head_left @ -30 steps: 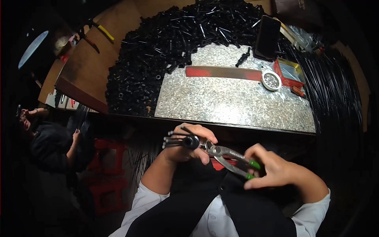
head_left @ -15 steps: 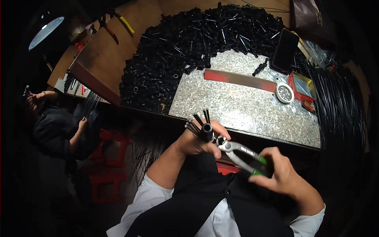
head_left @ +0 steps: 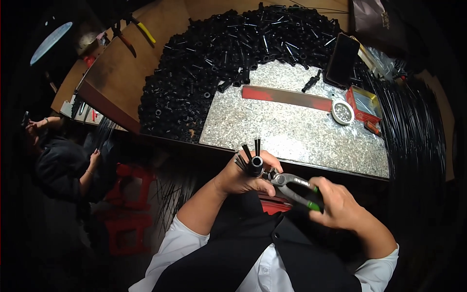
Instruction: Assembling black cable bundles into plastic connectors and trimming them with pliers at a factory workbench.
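My left hand (head_left: 239, 179) is closed round a short black tube-like part (head_left: 255, 168), its hollow round end facing up. Several thin black rods (head_left: 243, 155) stick out beside it, at the far side of that hand. Green-handled pincers (head_left: 289, 187) are gripped in my right hand (head_left: 339, 202), with its fingers wrapped round the handles. The metal jaws sit right by the tube, between my left thumb and forefinger. What exactly lies in the jaws is too small to tell. Both hands are held just off the near edge of the bench.
Black parts lie in a big heap (head_left: 214, 53) on the speckled bench top (head_left: 292, 129). Nearby are a red-brown bar (head_left: 287, 97), a white bowl (head_left: 342, 113), a red box (head_left: 366, 103), a phone (head_left: 342, 59) and long black rods (head_left: 413, 126). Another person (head_left: 63, 160) sits at the left.
My right hand has moved in along the pincers and closed more firmly on the handles. The left hand keeps the tube against the jaws. The whole view has shifted slightly.
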